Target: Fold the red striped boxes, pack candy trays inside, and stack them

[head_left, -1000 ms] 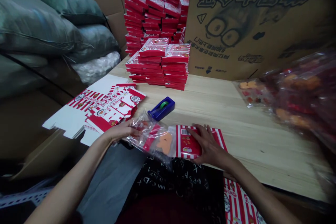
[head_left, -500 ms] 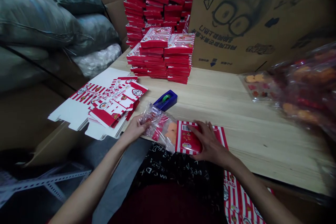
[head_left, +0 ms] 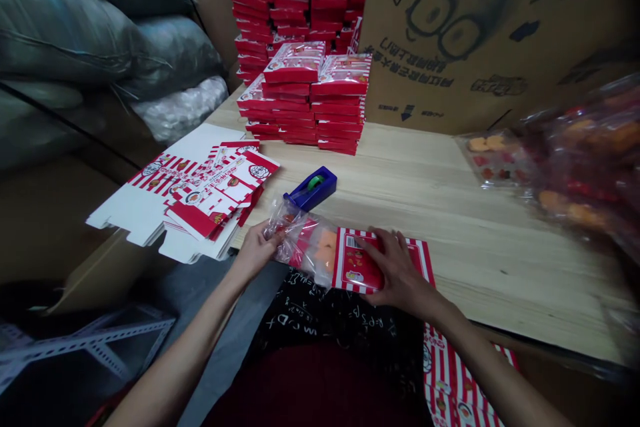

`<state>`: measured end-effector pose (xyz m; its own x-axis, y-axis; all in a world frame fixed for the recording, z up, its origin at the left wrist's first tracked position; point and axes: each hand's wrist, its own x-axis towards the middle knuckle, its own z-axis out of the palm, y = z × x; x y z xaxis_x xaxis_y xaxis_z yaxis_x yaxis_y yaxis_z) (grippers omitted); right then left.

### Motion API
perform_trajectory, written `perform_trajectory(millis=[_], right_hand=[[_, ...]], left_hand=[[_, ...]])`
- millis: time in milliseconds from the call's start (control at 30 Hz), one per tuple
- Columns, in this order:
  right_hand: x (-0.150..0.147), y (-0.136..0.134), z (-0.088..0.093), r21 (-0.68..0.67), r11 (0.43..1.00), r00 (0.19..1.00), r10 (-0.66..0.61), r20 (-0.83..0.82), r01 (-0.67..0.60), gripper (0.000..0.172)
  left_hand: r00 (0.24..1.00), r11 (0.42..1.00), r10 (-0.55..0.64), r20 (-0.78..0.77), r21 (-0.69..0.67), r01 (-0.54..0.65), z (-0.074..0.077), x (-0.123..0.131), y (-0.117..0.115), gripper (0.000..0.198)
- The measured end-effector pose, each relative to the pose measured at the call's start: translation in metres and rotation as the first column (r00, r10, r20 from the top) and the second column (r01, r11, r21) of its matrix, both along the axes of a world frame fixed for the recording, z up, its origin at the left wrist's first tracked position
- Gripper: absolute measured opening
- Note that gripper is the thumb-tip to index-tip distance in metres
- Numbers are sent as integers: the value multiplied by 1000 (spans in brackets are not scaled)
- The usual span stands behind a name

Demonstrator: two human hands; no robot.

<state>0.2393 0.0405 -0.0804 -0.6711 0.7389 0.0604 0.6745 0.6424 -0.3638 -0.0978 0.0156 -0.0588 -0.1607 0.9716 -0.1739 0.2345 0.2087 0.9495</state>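
Note:
My left hand (head_left: 261,243) pinches the left end of a clear plastic bag (head_left: 313,247) with orange and red pieces inside. The bag's right end runs up to the open side of a red-and-white striped box (head_left: 357,261), and how far it reaches inside is hidden. My right hand (head_left: 400,273) grips that box across its top, thumb at the near edge and fingers at the far edge. Just beyond the bag sits a blue tape dispenser (head_left: 313,190) with a green roll.
Flat printed box blanks (head_left: 215,193) lie at the left. Behind stand stacks of packed red boxes (head_left: 310,97) and a large carton (head_left: 450,40). More filled clear bags (head_left: 575,160) lie at the right. Striped sheets (head_left: 460,380) are below the table's edge.
Both hands keep their hold on the bag and the box, almost without moving. The whole view has shifted slightly, with the background sitting a little higher.

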Motion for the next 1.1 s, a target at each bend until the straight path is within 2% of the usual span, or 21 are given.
perform_trajectory(millis=[167, 300, 433, 533, 633, 700, 800, 900, 967, 1100], right_hand=[[1, -3, 3, -16, 1000, 1000, -2, 15, 2, 105], [0, -7, 1, 4, 999, 999, -35, 5, 35, 107], [0, -10, -2, 11, 998, 998, -60, -10, 61, 110], [-1, -11, -3, 7, 998, 998, -68, -10, 68, 113], [-3, -12, -3, 14, 996, 996, -82, -19, 83, 112], [-5, -12, -2, 14, 995, 995, -99, -20, 100, 112], [-8, -14, -1, 11, 992, 992, -127, -19, 127, 111], [-9, -16, -1, 2, 989, 989, -147, -11, 147, 107], [-9, -17, -1, -1, 990, 990, -144, -7, 144, 105], [-8, -18, -1, 5, 994, 994, -107, -23, 107, 105]], left_hand=[[979, 993, -25, -202, 110, 48, 24, -2, -4, 33], [969, 991, 3, -246, 131, 30, 24, -6, -13, 38], [973, 992, 93, -211, 98, -74, 18, -17, -25, 49], [964, 967, 240, -112, 113, -228, 27, -21, -33, 59], [920, 916, 383, -88, 166, -365, 35, -13, -41, 63], [912, 913, 396, -110, 156, -378, 31, -2, -48, 61], [951, 955, 294, -97, 75, -287, 11, 12, -60, 53], [991, 991, 128, -35, -26, -129, -6, 11, -67, 52], [1000, 996, 20, 11, -85, -19, -8, 3, -64, 52], [970, 966, -207, 129, -132, 223, 1, -13, -44, 41]])
